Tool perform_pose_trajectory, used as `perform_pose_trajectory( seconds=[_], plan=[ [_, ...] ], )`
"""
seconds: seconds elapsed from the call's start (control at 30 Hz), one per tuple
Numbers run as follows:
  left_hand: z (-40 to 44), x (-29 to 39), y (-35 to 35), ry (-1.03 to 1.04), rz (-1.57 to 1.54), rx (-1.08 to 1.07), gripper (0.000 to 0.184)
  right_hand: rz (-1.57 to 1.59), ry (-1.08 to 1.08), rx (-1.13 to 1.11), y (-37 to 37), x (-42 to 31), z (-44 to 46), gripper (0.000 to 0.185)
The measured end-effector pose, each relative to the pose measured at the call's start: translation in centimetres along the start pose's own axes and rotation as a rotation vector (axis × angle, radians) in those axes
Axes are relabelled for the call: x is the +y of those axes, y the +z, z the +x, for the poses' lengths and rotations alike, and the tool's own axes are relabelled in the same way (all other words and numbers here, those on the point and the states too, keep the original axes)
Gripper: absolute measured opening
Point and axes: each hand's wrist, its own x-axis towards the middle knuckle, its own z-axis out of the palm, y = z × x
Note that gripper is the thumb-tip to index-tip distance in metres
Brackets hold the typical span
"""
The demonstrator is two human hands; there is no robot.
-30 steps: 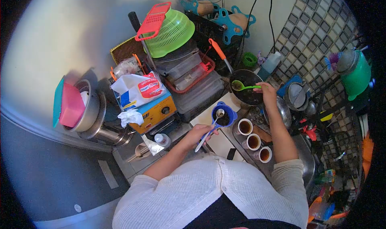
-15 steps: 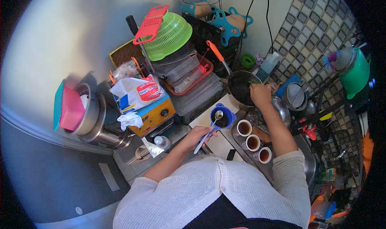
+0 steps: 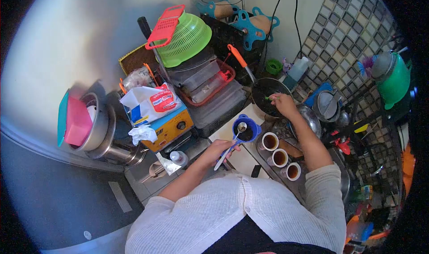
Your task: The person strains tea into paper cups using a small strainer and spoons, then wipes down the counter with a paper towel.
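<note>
My left hand (image 3: pixel 222 151) is closed on the handle of a blue strainer (image 3: pixel 254 128) with dark contents. A metal spoon (image 3: pixel 241 127) lies across the strainer, its handle at the same hand. Over a dark pan (image 3: pixel 260 88) with an orange handle, my right hand (image 3: pixel 283 105) grips the green spoon (image 3: pixel 267 98), whose bowl is down in the pan and hidden. Three cups of brown liquid, one near the strainer (image 3: pixel 270 141), one in the middle (image 3: pixel 279 158) and one closest to me (image 3: pixel 292 172), stand in a row.
A green basket (image 3: pixel 191 39) with a red grater (image 3: pixel 167 25) sits on stacked containers behind. To the left are an orange and blue box (image 3: pixel 172 128), a clear bottle (image 3: pixel 178 158) and metal pots (image 3: pixel 107 135). Metal bowls (image 3: pixel 326 106) lie to the right of the pan.
The green spoon was held level above the pan; it has tipped down into it. My right hand has moved left and lower over the pan. My left hand stays almost in place.
</note>
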Motion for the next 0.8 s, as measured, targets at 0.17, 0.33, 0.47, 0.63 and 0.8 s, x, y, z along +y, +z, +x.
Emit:
perform_pose_trajectory(
  seconds=[0.17,0.33,0.47,0.63,0.8],
  plan=[
    [0.1,0.1,0.0,-0.023,-0.005,-0.03,0.04,0.294,0.176,-0.147,-0.4,2.5,1.0,0.027],
    [0.1,-0.1,-0.3,-0.014,-0.004,-0.029,0.039,0.528,0.4,-0.115,-2.7,1.3,0.3,0.029],
    [0.2,-0.2,-0.2,-0.023,0.017,-0.008,0.039,0.676,0.496,-0.112,-4.0,0.6,-0.3,0.028],
    [0.0,-0.1,-0.2,-0.034,0.012,-0.014,0.04,0.783,0.527,-0.081,-4.3,0.9,-0.9,0.028],
    [0.0,-0.2,-0.2,-0.034,-0.011,-0.007,0.038,0.811,0.461,0.007,-5.0,0.9,-1.6,0.027]
  ],
)
